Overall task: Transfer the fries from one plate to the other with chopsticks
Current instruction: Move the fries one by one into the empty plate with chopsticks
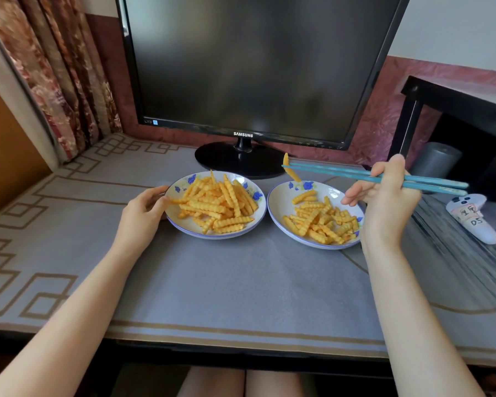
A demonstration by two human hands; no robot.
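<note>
Now the right hand [384, 202] grips the chopsticks [355, 174], tips pinching one fry [291, 170] hanging steeply over the far rim of the right plate [278, 202], left of that hand, while the left hand [143, 207] holds the left plate [184, 224].

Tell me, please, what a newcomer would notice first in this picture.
First, the single crinkle-cut fry pinched in blue chopsticks, held by the right hand above the far rim of the right plate. Next, the heaps of fries on both flowered plates, side by side on the grey table mat; the left hand holds the left plate by its rim. Behind them stands a dark Samsung monitor.
</note>
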